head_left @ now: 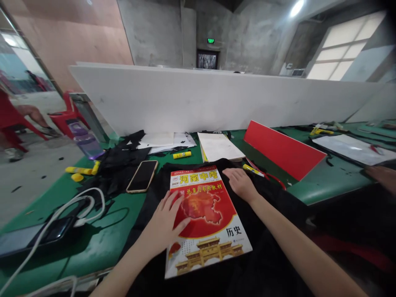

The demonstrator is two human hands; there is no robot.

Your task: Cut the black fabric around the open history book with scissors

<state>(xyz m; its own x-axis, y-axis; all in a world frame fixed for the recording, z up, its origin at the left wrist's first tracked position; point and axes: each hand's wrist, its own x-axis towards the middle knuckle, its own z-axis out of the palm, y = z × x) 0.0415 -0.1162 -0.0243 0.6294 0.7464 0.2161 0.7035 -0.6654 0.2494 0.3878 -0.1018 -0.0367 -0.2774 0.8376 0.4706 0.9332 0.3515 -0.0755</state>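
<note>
A red and white book (206, 239) with a map and a gateway on its cover lies flat on black fabric (262, 247) at the near edge of the table. My left hand (165, 218) rests on the left side of the cover, fingers spread. Beside the top right corner of the book, my right hand (241, 183) lies on the black fabric with its fingers stretched forward. Neither hand grips anything. A yellow glue stick (253, 170) is just beyond my right hand.
A phone (142, 176) lies left of the book, with a white cable (89, 202) and a power bank (40, 235) nearer me. Papers (219, 146), a glue stick (182, 155), a red folded sign (281, 150) and a purple bottle (84, 140) stand or lie farther back. Another person's hand (383, 177) is at right.
</note>
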